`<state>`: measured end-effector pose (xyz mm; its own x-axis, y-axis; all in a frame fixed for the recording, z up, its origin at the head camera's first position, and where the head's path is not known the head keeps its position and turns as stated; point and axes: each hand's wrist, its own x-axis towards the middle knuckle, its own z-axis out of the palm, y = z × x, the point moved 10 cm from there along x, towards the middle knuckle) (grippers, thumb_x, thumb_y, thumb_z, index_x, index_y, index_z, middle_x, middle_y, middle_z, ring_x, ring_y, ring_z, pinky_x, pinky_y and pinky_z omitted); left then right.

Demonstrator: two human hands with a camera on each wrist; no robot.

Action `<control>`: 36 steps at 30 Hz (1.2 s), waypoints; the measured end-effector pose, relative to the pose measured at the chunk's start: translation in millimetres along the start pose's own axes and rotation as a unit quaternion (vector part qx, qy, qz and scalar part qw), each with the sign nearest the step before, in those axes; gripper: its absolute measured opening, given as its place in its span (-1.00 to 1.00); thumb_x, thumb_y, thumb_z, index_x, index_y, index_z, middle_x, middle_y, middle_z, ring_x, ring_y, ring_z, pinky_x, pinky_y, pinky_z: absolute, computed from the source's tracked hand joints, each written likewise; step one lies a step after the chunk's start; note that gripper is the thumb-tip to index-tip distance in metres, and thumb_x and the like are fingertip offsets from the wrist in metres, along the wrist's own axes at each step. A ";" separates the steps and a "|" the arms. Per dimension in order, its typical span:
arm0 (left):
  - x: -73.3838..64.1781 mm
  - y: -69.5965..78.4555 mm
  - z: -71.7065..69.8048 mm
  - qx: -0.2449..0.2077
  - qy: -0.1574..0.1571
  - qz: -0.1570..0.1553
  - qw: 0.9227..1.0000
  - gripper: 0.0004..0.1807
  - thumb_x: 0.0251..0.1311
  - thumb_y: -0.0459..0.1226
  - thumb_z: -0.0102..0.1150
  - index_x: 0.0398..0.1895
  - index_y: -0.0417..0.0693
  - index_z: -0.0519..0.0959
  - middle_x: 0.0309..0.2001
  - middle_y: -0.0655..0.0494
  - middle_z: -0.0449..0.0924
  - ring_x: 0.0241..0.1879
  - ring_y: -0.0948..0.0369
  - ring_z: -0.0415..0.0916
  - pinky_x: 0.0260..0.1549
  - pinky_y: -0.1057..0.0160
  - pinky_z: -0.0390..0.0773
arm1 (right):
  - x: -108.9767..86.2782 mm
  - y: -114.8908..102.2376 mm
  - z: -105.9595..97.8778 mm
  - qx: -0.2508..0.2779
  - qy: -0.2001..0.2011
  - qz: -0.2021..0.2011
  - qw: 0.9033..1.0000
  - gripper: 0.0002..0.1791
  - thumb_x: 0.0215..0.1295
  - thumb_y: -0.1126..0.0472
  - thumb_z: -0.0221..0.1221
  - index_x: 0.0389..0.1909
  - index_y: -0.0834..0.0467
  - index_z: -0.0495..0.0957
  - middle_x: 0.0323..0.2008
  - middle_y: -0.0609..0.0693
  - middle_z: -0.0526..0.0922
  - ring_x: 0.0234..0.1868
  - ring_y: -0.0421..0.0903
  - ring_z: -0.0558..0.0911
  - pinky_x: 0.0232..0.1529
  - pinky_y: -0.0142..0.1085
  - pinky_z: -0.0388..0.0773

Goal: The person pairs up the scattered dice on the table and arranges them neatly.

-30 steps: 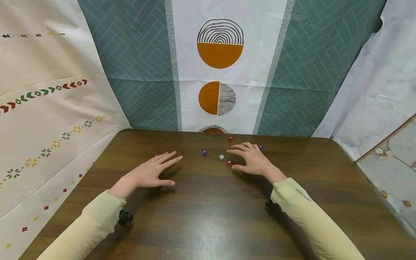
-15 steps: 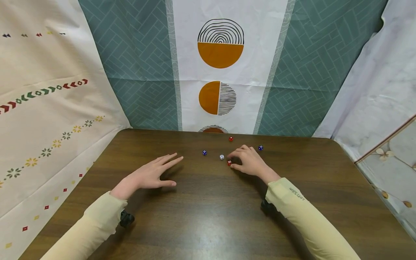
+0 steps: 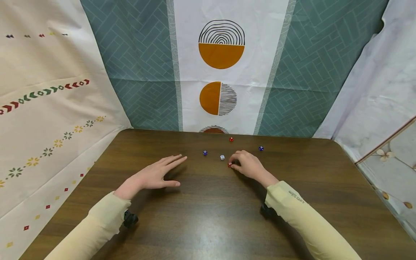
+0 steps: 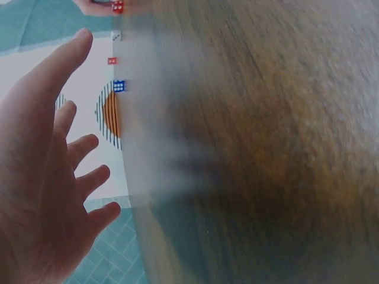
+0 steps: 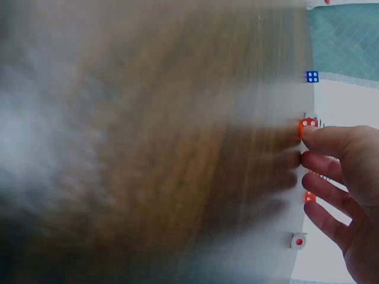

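In the head view my right hand (image 3: 247,165) is low at the table, its thumb and curled index finger pinching a red die (image 3: 229,164). The right wrist view has the thumb against that same red die (image 5: 308,123), the other fingers loosely bent. Just left of this hand lies a white die (image 3: 222,157). My left hand (image 3: 152,175) holds nothing; its fingers are spread and the thumb stands apart, over the left part of the table. A blue die (image 3: 205,153) lies ahead and to the right of its fingertips.
Another red die (image 3: 231,139) lies close to the far edge of the brown wooden table (image 3: 201,213). Beyond the right hand is another blue die (image 3: 261,148). A patterned cloth (image 3: 146,72) hangs behind the table, and a pale cloth (image 3: 58,119) borders its left side.
My right hand has come down and drawn its fingers in around the near red die, uncovering the right blue die. The left hand has shifted slightly right.
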<state>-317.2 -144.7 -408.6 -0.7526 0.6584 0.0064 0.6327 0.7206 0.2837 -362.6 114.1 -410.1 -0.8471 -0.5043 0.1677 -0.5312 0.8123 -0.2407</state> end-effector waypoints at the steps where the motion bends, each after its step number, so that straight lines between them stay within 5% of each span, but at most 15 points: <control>1: 0.4 0.7 0.1 -0.005 -0.001 -0.001 1.000 -0.03 0.20 0.29 0.12 0.59 0.31 -0.06 0.58 -0.02 -0.01 0.53 -0.14 0.03 0.34 -0.29 0.22 | -1.2 0.2 0.3 0.008 -0.001 0.006 1.000 -0.87 0.27 0.16 0.32 -0.17 0.01 0.71 -0.16 -0.07 0.69 -0.08 -0.03 0.62 -0.06 -0.10 0.59; 20: 9.1 26.4 9.8 -0.059 -0.032 -0.006 0.998 -0.03 0.20 0.30 0.12 0.59 0.27 -0.03 0.57 0.07 0.05 0.55 -0.05 0.02 0.38 -0.24 0.20 | -30.1 -13.5 7.4 0.163 -0.003 0.044 0.986 -0.89 0.19 0.21 0.37 -0.26 0.03 0.71 -0.30 -0.07 0.60 -0.41 -0.25 0.44 -0.35 -0.42 0.43; 36: 22.3 55.0 23.3 -0.093 -0.042 0.010 0.995 -0.11 0.26 0.22 0.13 0.57 0.18 0.07 0.52 0.13 0.13 0.50 0.02 0.12 0.35 -0.14 0.29 | -50.1 -34.5 13.3 0.177 0.007 0.089 0.980 -0.89 0.11 0.17 0.44 -0.32 -0.03 0.74 -0.38 -0.14 0.57 -0.45 -0.26 0.43 -0.42 -0.43 0.37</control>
<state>-294.9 -85.3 -415.2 -0.7178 0.6933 -0.0641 0.5968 0.6602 0.4561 -302.1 107.4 -422.9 -0.9280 -0.3576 0.1049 -0.3487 0.7339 -0.5829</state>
